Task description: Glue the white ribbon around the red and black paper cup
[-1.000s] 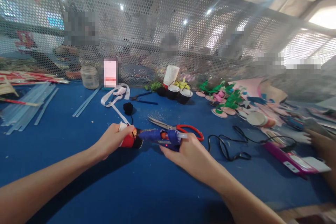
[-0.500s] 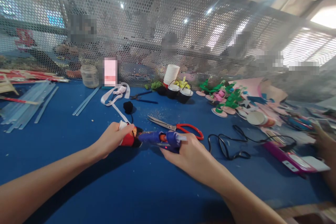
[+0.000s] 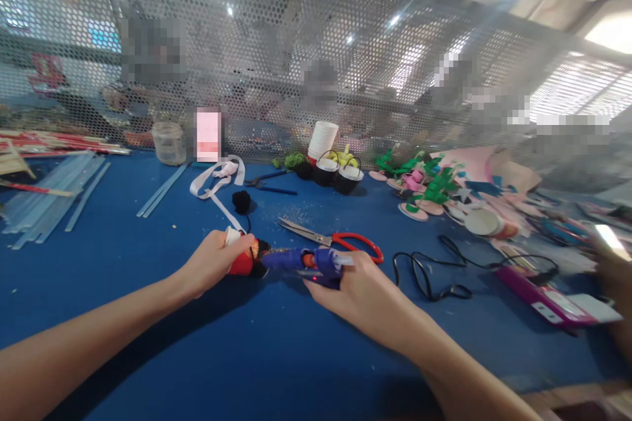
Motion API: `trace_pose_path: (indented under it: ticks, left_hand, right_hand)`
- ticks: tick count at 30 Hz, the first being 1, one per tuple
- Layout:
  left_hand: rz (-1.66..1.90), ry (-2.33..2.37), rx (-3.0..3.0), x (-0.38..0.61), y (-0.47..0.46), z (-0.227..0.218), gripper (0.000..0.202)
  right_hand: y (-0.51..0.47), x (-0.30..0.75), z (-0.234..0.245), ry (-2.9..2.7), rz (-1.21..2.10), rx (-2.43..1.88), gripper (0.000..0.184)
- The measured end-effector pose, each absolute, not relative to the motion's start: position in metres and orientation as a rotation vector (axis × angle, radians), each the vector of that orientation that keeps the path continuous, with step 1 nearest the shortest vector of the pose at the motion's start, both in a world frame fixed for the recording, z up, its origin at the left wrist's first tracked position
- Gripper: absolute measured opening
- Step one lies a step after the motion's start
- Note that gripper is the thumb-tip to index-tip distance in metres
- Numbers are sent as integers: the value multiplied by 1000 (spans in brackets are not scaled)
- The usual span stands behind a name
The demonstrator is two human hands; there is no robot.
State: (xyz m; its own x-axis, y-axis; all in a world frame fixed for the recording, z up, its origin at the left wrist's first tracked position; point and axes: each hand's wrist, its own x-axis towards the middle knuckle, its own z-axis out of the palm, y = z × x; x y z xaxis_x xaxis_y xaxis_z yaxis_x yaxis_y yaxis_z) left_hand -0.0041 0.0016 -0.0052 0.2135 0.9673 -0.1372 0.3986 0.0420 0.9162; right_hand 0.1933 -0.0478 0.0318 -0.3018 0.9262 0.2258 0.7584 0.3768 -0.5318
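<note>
Barely anything has shifted since the earlier frame: the cup and the glue gun keep almost the same places, while at the right edge the object in a co-worker's hand now shows bright.

From the head view, the left hand has its grip wrapped around the red cup, thumb on top, just in front of the black yarn ball. The right hand has its grip closed round the glue gun's handle; I cannot tell whether the trigger is squeezed. Both things are over the near middle of the blue worktop, with the scissors just beyond the gun.

I'd judge that keeping the cup steady, moving the nozzle slowly and keeping fingertips clear of it would serve best here.

The cup is on its side, long axis running mostly left to right, white end leftward, black end facing the nozzle. The gun lies nearly along the same line, nozzle pointing left; whether it touches the cup is unclear.
</note>
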Motion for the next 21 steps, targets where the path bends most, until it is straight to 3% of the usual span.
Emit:
trace_pose_path:
  ticks: [21]
  left_hand:
    - [737,1364,1628,1,-3,2,38]
  right_hand:
    - [-40,195,31,-2078,470,-1497,16]
